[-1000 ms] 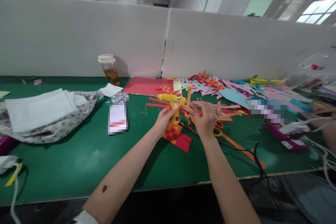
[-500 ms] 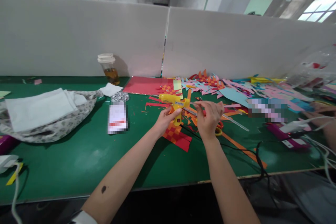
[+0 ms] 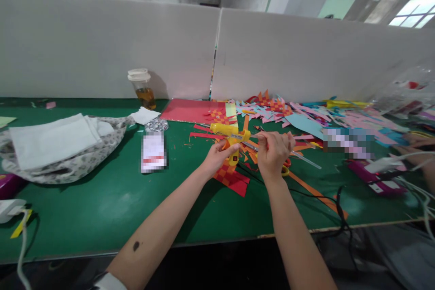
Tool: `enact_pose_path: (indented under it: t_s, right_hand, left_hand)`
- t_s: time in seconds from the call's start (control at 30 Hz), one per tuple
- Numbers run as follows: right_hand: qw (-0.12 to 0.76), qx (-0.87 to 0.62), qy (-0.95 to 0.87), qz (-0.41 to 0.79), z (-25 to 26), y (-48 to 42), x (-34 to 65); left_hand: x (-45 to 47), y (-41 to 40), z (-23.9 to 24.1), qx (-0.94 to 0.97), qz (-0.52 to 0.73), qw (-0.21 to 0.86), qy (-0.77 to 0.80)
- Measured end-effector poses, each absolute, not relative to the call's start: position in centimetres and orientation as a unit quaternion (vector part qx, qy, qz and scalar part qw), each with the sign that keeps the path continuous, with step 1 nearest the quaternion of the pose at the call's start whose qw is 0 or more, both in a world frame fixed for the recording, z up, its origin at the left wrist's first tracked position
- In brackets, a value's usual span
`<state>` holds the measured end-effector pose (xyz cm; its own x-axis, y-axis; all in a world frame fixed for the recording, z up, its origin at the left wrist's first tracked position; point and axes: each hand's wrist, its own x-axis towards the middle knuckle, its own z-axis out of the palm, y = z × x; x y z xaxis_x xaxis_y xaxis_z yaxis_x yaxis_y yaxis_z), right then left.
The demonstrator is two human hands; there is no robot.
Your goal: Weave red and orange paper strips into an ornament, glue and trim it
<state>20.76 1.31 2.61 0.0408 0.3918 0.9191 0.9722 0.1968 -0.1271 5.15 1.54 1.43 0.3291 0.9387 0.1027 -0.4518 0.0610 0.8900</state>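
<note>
Left hand [image 3: 217,157] clamped on handle of yellow glue gun [image 3: 234,135], held above middle of green surface [image 3: 112,222], between front and back edges. Right hand [image 3: 274,153] apart from left, fingers pinched on clear stick [image 3: 254,136] at gun's rear. Orange-red woven paper [image 3: 234,180] below gun, toward front edge. Scissors [image 3: 285,171] just beside right wrist. Red sheet [image 3: 186,111], lidded cup [image 3: 145,93] near back edge. Colored paper strips [image 3: 353,120] toward back right corner.

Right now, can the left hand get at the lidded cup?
Probably not: the left hand holds the yellow glue gun. With that grip released, the way past the red sheet to the lidded cup looks open.
</note>
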Motion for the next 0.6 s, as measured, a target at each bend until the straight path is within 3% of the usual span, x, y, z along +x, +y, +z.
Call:
enact_pose_path:
  t_s: [0.27,0.43,0.6]
  right_hand:
    - [0.457,-0.556,-0.619,-0.316,2.6,1.4,20.1]
    - [0.510,-0.533,-0.592,-0.324,2.6,1.0,19.0]
    - [0.521,-0.519,-0.648,-0.200,2.2,-0.1,17.3]
  left_hand:
    - [5.5,1.6,1.3,0.443,0.518,0.682,0.267]
    - [5.9,1.8,1.1,0.384,0.520,0.706,0.290]
    - [6.1,1.9,1.3,0.362,0.542,0.691,0.313]
